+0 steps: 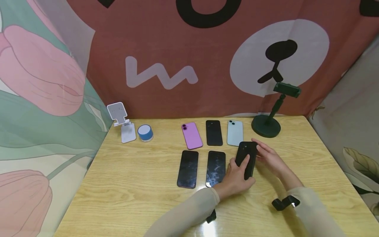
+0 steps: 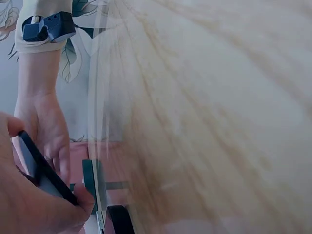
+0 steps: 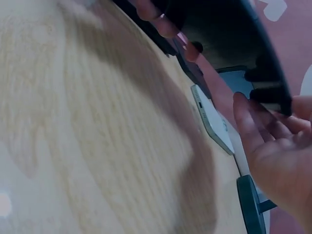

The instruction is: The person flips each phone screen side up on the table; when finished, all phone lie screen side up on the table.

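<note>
A black smartphone (image 1: 242, 152) is raised off the table, its camera side up. My left hand (image 1: 237, 176) grips it across the back, thumb on the near edge and fingers around the sides. At its upper right corner, my right hand (image 1: 270, 159) pinches the edge between thumb and fingers. The right wrist view shows the phone's dark glass underside (image 3: 219, 34), with the fingers of the right hand (image 3: 278, 151) at its end. In the left wrist view the phone (image 2: 46, 168) is seen edge-on, held by the left hand (image 2: 39, 209).
Behind lie a purple phone (image 1: 192, 135), a black phone (image 1: 214, 133) and a light blue phone (image 1: 235, 133). Two dark phones (image 1: 188, 169) (image 1: 215, 168) lie left of my hands. A green stand (image 1: 266, 126), white stand (image 1: 128, 133) and blue-white cylinder (image 1: 145, 132) stand farther back.
</note>
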`<state>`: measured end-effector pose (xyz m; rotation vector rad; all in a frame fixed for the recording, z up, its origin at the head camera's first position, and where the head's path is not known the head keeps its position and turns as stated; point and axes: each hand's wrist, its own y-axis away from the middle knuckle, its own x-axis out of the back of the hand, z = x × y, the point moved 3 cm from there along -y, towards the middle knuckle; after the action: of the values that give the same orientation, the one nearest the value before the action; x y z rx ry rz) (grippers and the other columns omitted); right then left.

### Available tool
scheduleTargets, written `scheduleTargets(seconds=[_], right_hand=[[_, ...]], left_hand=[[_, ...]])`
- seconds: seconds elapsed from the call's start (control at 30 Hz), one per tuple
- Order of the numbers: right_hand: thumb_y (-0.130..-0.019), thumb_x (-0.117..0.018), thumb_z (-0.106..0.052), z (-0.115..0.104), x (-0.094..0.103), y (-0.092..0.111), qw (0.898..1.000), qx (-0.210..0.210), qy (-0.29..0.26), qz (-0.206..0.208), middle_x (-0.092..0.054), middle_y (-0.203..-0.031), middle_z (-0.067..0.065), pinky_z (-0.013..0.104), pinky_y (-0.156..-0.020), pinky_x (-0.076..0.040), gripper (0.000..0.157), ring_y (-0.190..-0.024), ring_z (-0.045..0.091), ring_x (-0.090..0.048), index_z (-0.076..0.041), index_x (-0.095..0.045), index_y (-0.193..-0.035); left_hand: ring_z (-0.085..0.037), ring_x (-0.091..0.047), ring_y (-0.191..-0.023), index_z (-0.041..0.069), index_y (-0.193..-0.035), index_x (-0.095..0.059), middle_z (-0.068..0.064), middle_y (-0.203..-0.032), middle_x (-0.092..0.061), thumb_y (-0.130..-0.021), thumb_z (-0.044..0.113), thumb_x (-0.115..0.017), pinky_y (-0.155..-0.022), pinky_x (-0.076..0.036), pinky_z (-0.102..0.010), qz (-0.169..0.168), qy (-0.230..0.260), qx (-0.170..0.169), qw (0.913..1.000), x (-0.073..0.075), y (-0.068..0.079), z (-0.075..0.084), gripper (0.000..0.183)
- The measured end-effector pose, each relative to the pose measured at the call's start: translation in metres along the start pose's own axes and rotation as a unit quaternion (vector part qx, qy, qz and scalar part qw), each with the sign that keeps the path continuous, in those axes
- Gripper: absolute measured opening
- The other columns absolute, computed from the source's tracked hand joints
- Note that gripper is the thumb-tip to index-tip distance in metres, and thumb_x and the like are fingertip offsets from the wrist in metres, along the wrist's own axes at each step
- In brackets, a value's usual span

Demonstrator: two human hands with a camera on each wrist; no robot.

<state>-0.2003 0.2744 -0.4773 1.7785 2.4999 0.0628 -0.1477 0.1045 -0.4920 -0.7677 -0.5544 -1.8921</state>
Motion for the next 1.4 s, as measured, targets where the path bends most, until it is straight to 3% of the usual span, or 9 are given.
scheduleTargets(seconds=[0.17,0.33,0.53,0.6,0.77,0.93,1.07,1.23,1.4], right_hand=[[-0.105,-0.027,-0.029,0.005,-0.005,-0.002,0.999,0.013,-0.008,-0.035,-0.044,-0.137,-0.007,0.016,-0.09,-0.042,0.058,-0.114,-0.006,-0.048,-0.001,-0.006,-0.151],[-0.104,-0.026,-0.034,0.012,-0.009,-0.005,0.999,-0.013,0.001,-0.049,-0.012,-0.154,0.021,0.016,-0.092,-0.039,0.058,-0.126,0.003,-0.038,-0.015,-0.002,-0.153],[-0.104,-0.032,-0.018,0.015,-0.011,-0.004,0.997,0.028,-0.035,-0.067,-0.05,-0.13,-0.009,0.021,-0.089,-0.046,0.057,-0.111,0.009,-0.058,-0.019,-0.004,-0.154],[-0.103,-0.035,-0.013,0.016,-0.012,-0.004,0.997,0.034,-0.036,-0.062,-0.046,-0.132,-0.001,0.023,-0.089,-0.046,0.059,-0.108,0.008,-0.059,-0.019,-0.006,-0.154],[-0.1,-0.044,-0.01,0.022,-0.009,-0.003,0.999,0.021,-0.013,-0.026,-0.025,-0.137,0.025,0.02,-0.089,-0.045,0.062,-0.107,0.003,-0.056,-0.014,-0.011,-0.153],[-0.097,-0.051,-0.01,0.028,-0.005,-0.003,1.0,0.003,0.001,0.023,-0.046,-0.125,0.005,0.019,-0.086,-0.047,0.059,-0.104,0.001,-0.056,-0.008,-0.023,-0.15],[-0.095,-0.056,-0.012,0.029,-0.003,-0.002,0.998,-0.022,0.018,0.058,-0.053,-0.118,-0.014,0.016,-0.085,-0.045,0.056,-0.106,-0.002,-0.052,-0.004,-0.034,-0.146],[-0.093,-0.061,-0.018,0.027,-0.003,0.0,0.994,-0.051,0.055,0.077,-0.048,-0.128,-0.014,0.012,-0.087,-0.041,0.057,-0.112,-0.002,-0.044,-0.003,-0.039,-0.143],[-0.092,-0.062,-0.021,0.027,-0.003,0.001,0.992,-0.058,0.076,0.087,-0.047,-0.133,-0.006,0.013,-0.087,-0.042,0.058,-0.111,-0.002,-0.046,-0.004,-0.04,-0.142]], left_hand=[[-0.026,-0.04,-0.121,0.05,-0.146,-0.006,-0.015,-0.151,-0.014,-0.086,0.041,-0.049,-0.09,-0.043,-0.037,-0.021,0.062,-0.008,0.9978,0.002,0.003,0.002,0.074],[-0.023,-0.038,-0.127,0.047,-0.148,-0.003,-0.007,-0.153,-0.012,-0.089,0.033,-0.039,-0.099,-0.038,-0.038,-0.035,0.135,-0.023,0.99,-0.001,0.004,0.003,0.07],[-0.02,-0.039,-0.127,0.039,-0.151,-0.008,-0.004,-0.148,-0.023,-0.088,0.019,-0.032,-0.1,-0.037,-0.037,-0.036,0.244,-0.027,0.9687,-0.002,0.002,0.004,0.07],[-0.025,-0.053,-0.111,0.04,-0.15,-0.012,-0.005,-0.146,-0.027,-0.087,0.015,-0.031,-0.086,-0.047,-0.037,-0.039,0.284,-0.01,0.9581,-0.001,0.002,0.004,0.071],[-0.027,-0.058,-0.069,0.034,-0.15,-0.02,-0.008,-0.143,-0.033,-0.085,0.004,-0.028,-0.05,-0.046,-0.029,-0.037,0.427,0.029,0.9031,0.0,-0.004,0.006,0.072],[-0.05,-0.06,-0.082,0.03,-0.151,-0.02,-0.015,-0.139,-0.038,-0.087,0.002,-0.024,-0.052,-0.049,-0.037,-0.044,0.529,0.072,0.8443,0.0,-0.008,0.006,0.07],[-0.049,-0.057,-0.097,0.026,-0.151,-0.02,-0.017,-0.141,-0.034,-0.091,0.004,-0.024,-0.069,-0.051,-0.058,-0.052,0.574,0.114,0.8096,-0.001,-0.008,0.005,0.064],[-0.035,-0.054,-0.106,0.019,-0.151,-0.019,-0.014,-0.148,-0.027,-0.093,0.007,-0.03,-0.077,-0.048,-0.06,-0.059,0.581,0.127,0.8015,-0.005,-0.004,0.002,0.061],[-0.036,-0.056,-0.104,0.02,-0.151,-0.019,-0.012,-0.149,-0.024,-0.093,0.01,-0.03,-0.075,-0.051,-0.056,-0.055,0.572,0.122,0.809,-0.006,-0.001,-0.001,0.06]])
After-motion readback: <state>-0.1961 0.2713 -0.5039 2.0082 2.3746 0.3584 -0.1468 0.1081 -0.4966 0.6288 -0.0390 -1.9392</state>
